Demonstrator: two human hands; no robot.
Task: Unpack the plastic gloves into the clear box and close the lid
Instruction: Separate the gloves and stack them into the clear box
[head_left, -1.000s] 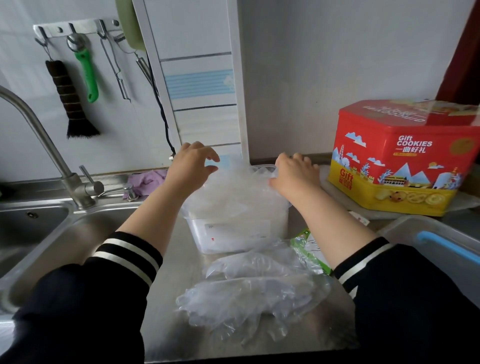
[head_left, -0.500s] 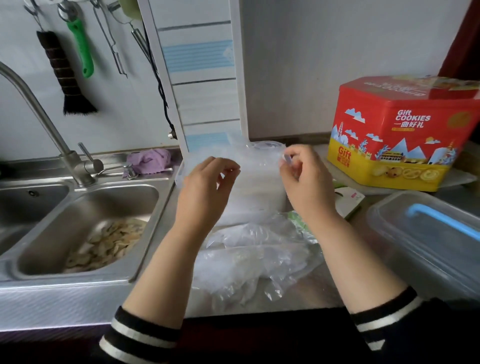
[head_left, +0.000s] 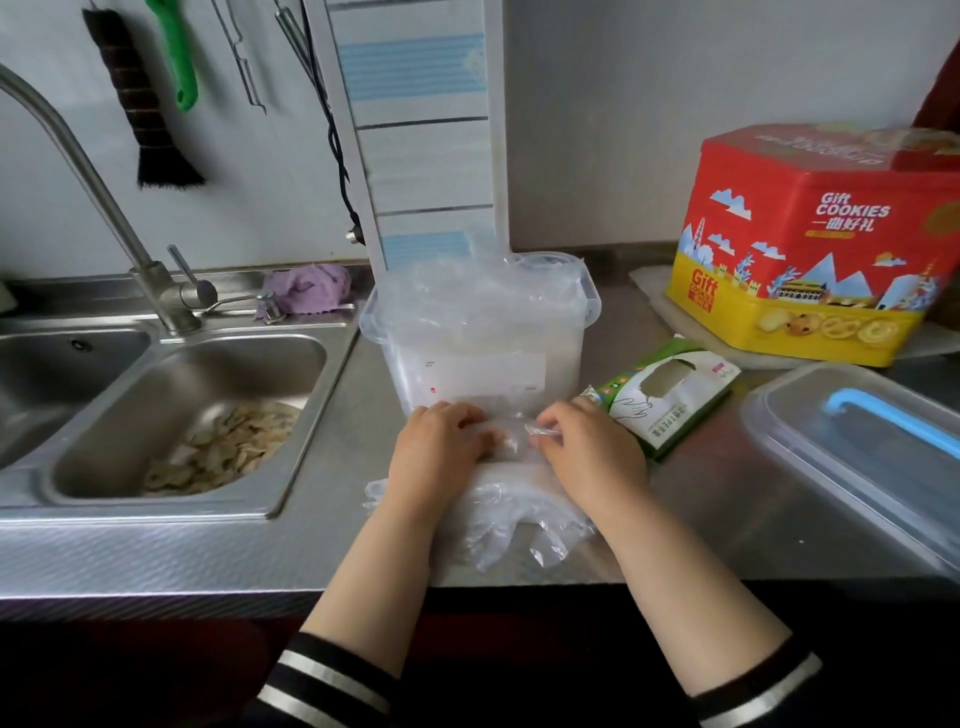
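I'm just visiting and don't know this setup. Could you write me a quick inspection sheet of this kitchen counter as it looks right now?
Surface: steel counter, with a sink on the left holding food scraps.
Job's things: clear box, open and stuffed with plastic gloves; loose gloves piled in front of it; green glove packet lying beside the box; lid with a blue handle lying at right.
Clutter: cookie tin, purple cloth.
Hands: left hand and right hand both on the loose gloves; right fingers pinch the plastic.
Cables: black cord hanging down the wall.
Surroundings: tap, brush, green tool on the wall.
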